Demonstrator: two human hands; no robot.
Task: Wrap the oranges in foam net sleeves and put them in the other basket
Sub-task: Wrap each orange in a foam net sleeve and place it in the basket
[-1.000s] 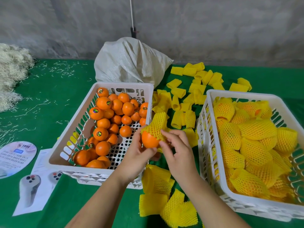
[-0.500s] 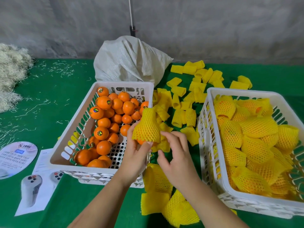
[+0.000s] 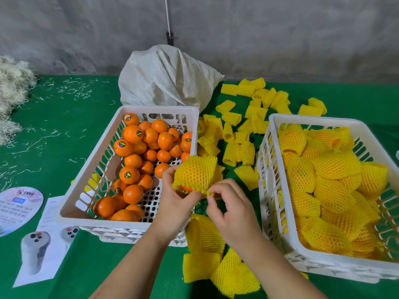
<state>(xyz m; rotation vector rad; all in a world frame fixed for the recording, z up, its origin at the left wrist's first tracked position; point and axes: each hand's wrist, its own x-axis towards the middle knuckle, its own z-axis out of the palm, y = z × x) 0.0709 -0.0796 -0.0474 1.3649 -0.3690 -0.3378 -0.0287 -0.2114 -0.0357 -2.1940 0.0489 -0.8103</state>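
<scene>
A grey concrete wall fills the top of the frame, with a thin white cord running down it to a dark fitting too small to make out. Below it the green counter spreads across the whole picture, littered at the upper left with pale shreds and a heap of straw-like fibre cut off by the left edge. A crumpled white sack sits at top centre, behind the left basket, a white slotted crate holding bare oranges, some with small round stickers whose print cannot be read. At the right, the right basket is piled with oranges already in yellow netting; its far corner runs out of the frame. Loose foam net sleeves lie scattered between and behind the baskets, with more at lower centre partly hidden by the forearms. At lower left lie a round printed card and a leaflet, the text too blurred to read. Between the baskets, just above the near corner of the left one, is the wrapped orange: its yellow sleeve covers nearly all of it, only a sliver of peel showing at the lower open end. The left hand holds it from below, fingers curled around the fruit and netting. The right hand has its grip narrow, thumb and forefinger pinching the sleeve's lower edge.
</scene>
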